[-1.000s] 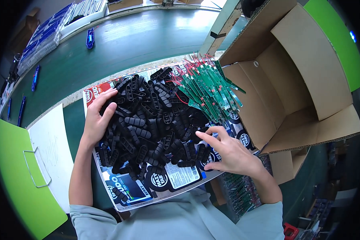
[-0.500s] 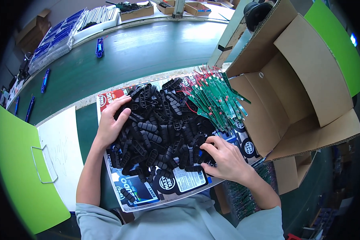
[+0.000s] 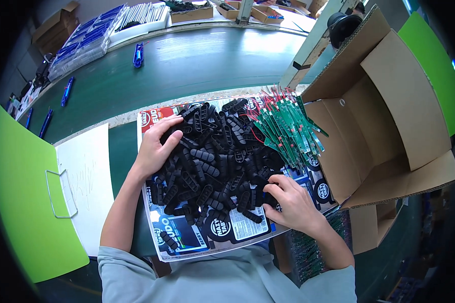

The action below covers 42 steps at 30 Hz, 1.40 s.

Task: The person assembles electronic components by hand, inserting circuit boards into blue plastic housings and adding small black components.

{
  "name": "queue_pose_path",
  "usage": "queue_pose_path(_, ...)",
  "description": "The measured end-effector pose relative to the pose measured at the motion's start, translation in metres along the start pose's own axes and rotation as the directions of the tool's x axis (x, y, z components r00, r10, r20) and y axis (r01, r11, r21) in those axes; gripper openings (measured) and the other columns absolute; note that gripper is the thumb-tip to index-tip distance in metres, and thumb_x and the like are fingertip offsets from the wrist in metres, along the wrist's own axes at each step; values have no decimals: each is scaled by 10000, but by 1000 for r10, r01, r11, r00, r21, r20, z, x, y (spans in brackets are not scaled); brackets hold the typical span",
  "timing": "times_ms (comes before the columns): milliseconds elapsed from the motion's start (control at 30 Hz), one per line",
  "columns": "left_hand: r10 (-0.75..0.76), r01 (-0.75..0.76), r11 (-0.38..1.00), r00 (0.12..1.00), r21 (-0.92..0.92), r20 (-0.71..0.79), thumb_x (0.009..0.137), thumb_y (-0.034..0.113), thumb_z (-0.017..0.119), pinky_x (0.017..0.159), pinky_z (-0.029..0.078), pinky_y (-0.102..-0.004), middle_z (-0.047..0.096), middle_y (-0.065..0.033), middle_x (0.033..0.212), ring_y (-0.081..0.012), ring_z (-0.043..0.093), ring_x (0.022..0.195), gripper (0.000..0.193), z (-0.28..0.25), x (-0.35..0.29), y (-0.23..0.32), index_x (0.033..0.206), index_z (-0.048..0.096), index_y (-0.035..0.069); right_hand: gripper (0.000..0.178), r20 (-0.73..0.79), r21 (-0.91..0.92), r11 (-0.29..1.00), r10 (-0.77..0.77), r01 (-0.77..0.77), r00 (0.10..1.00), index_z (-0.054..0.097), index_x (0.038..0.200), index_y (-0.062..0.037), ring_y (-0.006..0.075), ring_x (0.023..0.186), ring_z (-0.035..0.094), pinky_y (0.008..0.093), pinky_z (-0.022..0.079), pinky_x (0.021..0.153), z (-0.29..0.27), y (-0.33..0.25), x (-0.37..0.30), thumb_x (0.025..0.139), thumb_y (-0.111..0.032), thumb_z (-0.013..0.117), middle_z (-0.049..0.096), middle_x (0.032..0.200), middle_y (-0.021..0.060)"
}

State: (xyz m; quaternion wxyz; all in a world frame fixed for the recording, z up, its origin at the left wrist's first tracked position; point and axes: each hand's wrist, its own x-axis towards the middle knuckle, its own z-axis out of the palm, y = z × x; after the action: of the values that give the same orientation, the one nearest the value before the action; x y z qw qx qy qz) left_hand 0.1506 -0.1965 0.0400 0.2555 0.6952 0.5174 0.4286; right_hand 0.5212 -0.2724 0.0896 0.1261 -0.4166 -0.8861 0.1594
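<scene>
A heap of small black ribbed oblong plastic parts (image 3: 207, 169) lies on a printed board (image 3: 217, 250) in front of me. My left hand (image 3: 156, 151) rests along the heap's far left edge, thumb and fingers apart, fingertips touching the parts. At the heap's near right edge is my right hand (image 3: 293, 204), fingers bent, with a gap between thumb and forefinger. I see nothing gripped in it, though its inner fingers are hidden. One loose black part (image 3: 252, 216) lies just left of the right thumb. Behind that hand lie green circuit board strips (image 3: 288, 129) with red wires.
An opened cardboard box (image 3: 369, 136) stands at the right. On the left lies a green clipboard (image 3: 30, 197) with white paper (image 3: 88, 187). Beyond is a green conveyor belt (image 3: 187, 63) carrying several blue parts (image 3: 138, 55). A tray of green pieces (image 3: 308, 255) sits below my right arm.
The whole view has shifted, so things appear further right. The black part by my right thumb has turned from level to slanted and now lies apart from the thumb. My left hand stays at the heap.
</scene>
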Motion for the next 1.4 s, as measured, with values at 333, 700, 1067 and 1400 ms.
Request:
queue_pose_path(333, 13, -13, 1000, 1000, -9, 6, 985, 256, 660, 1144, 418, -413, 665, -218, 1345, -334, 595, 1315, 439, -2, 0, -1, 1316, 657, -32, 340, -30, 35, 999, 8, -7, 1000, 648, 1038, 9, 345, 942, 674, 439, 572, 805, -2, -1, 6, 779, -142, 808, 609, 1129, 166)
queue_pose_path(700, 6, -6, 1000, 1000, 1, -5, 982, 257, 664, 1141, 422, -414, 668, -219, 1337, -336, 602, 1306, 439, -2, -2, -3, 1315, 659, -30, 350, -144, 214, 974, -44, 74, 989, 642, 1033, -27, 319, 906, 684, 413, 583, 786, -31, -20, 57, 759, -132, 833, 605, 1106, 144)
queue_pose_path(1067, 26, -26, 1000, 1000, -3, -4, 982, 259, 668, 1140, 425, -407, 672, -217, 1332, -334, 607, 1298, 437, -3, 0, -7, 1312, 661, -28, 311, -167, 138, 986, -68, 92, 984, 668, 1104, -7, 327, 901, 699, 409, 582, 780, -23, -15, 72, 840, -110, 795, 664, 1089, 149)
queue_pose_path(1400, -4, 4, 1000, 1000, -19, 2, 993, 299, 662, 1137, 425, -404, 670, -211, 1340, -321, 607, 1300, 458, -1, 1, -7, 1322, 661, -20, 705, 84, 31, 993, -114, 112, 990, 628, 1338, -60, 305, 980, 673, 408, 562, 813, -5, -26, 17, 718, -245, 910, 598, 1212, 153)
